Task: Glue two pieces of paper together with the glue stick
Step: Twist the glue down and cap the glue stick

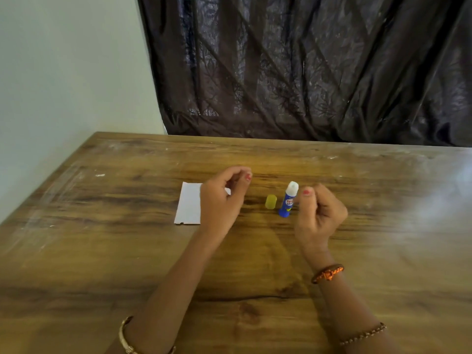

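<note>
A wooden table (127, 251) with a worn, streaked brown top carries three things near its middle: a white sheet of paper (188, 206) lying flat, a small yellow cap (270, 202) to its right, and just beside the cap an uncapped blue glue stick (288, 199) standing upright.
</note>
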